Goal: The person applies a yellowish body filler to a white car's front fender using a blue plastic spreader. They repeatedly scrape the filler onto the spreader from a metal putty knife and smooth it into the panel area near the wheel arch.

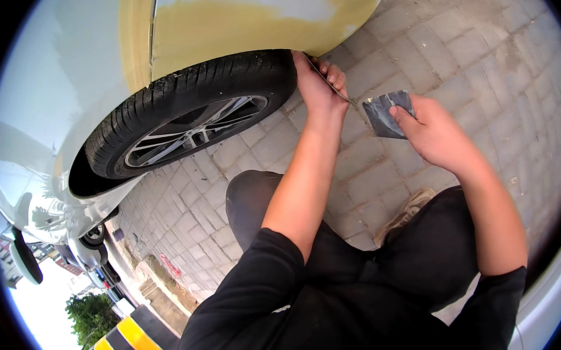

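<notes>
My left hand (319,87) is closed on a thin flat plate (327,82), seen nearly edge-on, beside the lower edge of a white car panel (213,17) with a yellowish smeared patch. Whether the plate touches the panel, I cannot tell. The black tyre (186,84) and its spoked wheel (192,136) sit just left of that hand. My right hand (433,133) grips a smeared, dark grey square scraper (384,112) out over the paving, apart from the car, thumb on its face.
My bent knees and a shoe (401,219) are below my hands on brick paving (446,37). Another pale car body (544,304) edges the lower right. A yellow-and-black striped barrier (142,341) and more parked cars (89,253) show at lower left.
</notes>
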Demonstrator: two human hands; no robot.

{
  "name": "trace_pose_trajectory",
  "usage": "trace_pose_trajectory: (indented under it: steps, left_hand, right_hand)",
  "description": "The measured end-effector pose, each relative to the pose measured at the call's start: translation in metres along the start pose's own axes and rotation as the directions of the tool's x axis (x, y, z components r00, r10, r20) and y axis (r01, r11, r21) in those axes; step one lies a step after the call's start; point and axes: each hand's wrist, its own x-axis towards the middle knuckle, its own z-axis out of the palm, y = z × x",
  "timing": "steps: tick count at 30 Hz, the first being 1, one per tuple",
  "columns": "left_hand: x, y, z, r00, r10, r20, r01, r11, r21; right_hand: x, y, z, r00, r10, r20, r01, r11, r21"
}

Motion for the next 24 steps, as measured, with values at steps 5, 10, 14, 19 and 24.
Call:
trace_pose_trajectory:
  steps: [5,10,14,19,24]
  left_hand:
    - [-0.002,-0.004,-0.014,0.985,-0.089,-0.145,0.104,0.99,0.099]
    - [-0.02,0.011,0.01,0.995,0.081,0.06,-0.084,0.996,0.04]
    - [-0.019,0.009,0.008,0.987,-0.159,-0.037,0.159,0.987,-0.023]
    - [-0.022,0.025,0.013,0.996,-0.086,0.0,0.086,0.996,0.011]
    - [-0.052,0.04,0.037,0.999,-0.029,0.016,0.03,0.999,-0.036]
  right_hand:
    - [0.004,0.001,0.002,1.0,0.0,0.024,0.001,1.0,-0.027]
    - [0.006,0.007,0.006,1.0,-0.009,-0.011,0.009,0.998,-0.058]
    - [0.014,0.022,0.009,0.99,-0.142,-0.018,0.14,0.987,-0.085]
    - [0.005,-0.006,0.009,0.999,0.025,0.019,-0.024,0.999,-0.046]
    - [0.008,0.002,0.007,1.0,-0.007,-0.006,0.007,1.0,0.018]
